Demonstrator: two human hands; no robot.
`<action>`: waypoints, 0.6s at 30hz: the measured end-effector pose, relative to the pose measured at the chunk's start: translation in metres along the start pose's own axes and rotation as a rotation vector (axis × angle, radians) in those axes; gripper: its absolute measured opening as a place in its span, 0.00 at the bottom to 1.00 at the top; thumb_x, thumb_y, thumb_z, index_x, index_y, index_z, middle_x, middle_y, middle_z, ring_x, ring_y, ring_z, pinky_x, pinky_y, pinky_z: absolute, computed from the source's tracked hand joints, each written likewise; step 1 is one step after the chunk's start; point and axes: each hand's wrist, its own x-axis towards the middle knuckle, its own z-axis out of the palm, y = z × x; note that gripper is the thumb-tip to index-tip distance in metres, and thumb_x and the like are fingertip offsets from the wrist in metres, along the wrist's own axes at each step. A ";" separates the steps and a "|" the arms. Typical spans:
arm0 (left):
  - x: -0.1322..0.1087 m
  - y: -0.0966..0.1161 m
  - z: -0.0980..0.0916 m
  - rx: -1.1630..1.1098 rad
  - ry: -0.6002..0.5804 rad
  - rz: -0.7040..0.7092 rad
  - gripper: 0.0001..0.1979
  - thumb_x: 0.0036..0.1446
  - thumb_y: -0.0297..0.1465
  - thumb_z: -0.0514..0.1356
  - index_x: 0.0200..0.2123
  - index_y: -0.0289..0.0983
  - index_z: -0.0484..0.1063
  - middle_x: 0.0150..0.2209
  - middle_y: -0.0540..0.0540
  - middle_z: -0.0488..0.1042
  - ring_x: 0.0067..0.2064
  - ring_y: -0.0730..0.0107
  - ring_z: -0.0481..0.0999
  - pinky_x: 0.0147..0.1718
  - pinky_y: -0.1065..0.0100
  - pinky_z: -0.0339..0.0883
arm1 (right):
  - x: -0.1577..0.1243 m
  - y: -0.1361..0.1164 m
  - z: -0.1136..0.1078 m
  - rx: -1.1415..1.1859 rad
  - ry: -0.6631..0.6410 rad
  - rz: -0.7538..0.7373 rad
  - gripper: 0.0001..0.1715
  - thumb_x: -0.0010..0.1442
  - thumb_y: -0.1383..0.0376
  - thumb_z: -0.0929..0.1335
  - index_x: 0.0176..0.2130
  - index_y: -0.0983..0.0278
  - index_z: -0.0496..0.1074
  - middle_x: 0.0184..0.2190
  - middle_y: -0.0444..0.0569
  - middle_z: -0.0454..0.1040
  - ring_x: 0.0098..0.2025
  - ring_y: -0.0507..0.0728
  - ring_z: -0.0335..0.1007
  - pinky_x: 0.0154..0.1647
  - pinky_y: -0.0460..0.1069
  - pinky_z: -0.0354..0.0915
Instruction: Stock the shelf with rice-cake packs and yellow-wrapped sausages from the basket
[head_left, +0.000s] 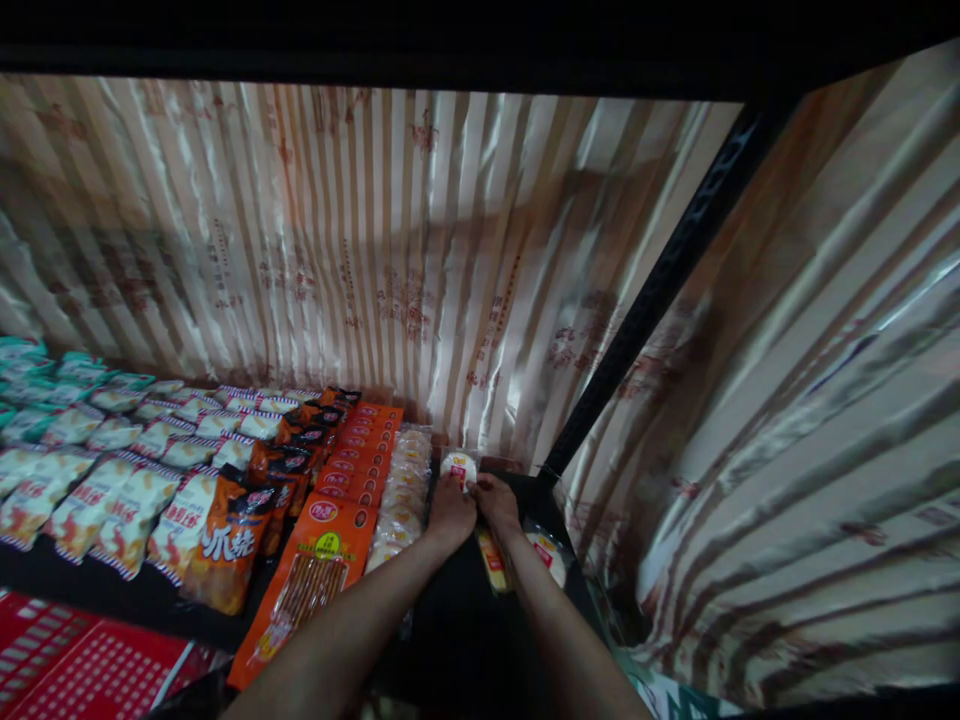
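Head view shows both bare hands over a dark shelf (469, 625), at a small white packet (459, 464) with a red label; the packet sits just left of the foot of the black post (643, 318), near the curtain (390, 270). The left hand (452, 514) has its fingers bent over the packet's lower part, drawn nearly closed on it. The right hand (496, 500) has its fingers curled in at the packet's right edge, close together; whether they pinch it or merely touch it, I cannot tell.

Judging by its look, the packet should be light, with a slick film that may slide under the fingertips. Its round filling could be soft or crumbly, so the film's edges look a safer hold than the middle, with little squeeze.

Nearer the wearer than the post's foot lie a yellow packet (491, 562), beside the right wrist, and a second white packet (549, 553), right of the right forearm. Left of the post, past the hands, run a row of clear-wrapped pale rounds (405, 478), then orange packets (324, 545). Farther left of it stand black-and-orange bags (232, 540) and white bags (124, 500).
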 end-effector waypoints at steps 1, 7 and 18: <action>0.003 0.000 0.001 0.008 -0.004 0.008 0.24 0.55 0.24 0.49 0.56 0.24 0.60 0.61 0.33 0.57 0.63 0.62 0.56 0.61 0.66 0.47 | 0.003 0.000 0.002 -0.005 0.000 0.002 0.13 0.52 0.61 0.66 0.37 0.60 0.76 0.34 0.46 0.79 0.39 0.54 0.75 0.38 0.46 0.65; 0.019 0.001 0.006 0.093 -0.010 0.051 0.23 0.58 0.25 0.44 0.55 0.19 0.61 0.59 0.31 0.61 0.62 0.61 0.56 0.62 0.67 0.45 | 0.019 -0.001 0.012 -0.021 0.018 -0.009 0.12 0.52 0.61 0.66 0.36 0.60 0.77 0.33 0.47 0.79 0.37 0.54 0.75 0.36 0.45 0.65; 0.050 -0.014 0.024 0.123 0.102 0.185 0.21 0.59 0.26 0.42 0.47 0.28 0.70 0.50 0.34 0.71 0.56 0.59 0.65 0.59 0.57 0.52 | 0.036 -0.007 0.022 -0.018 -0.016 0.001 0.15 0.54 0.62 0.65 0.39 0.60 0.77 0.35 0.47 0.79 0.36 0.55 0.75 0.34 0.45 0.65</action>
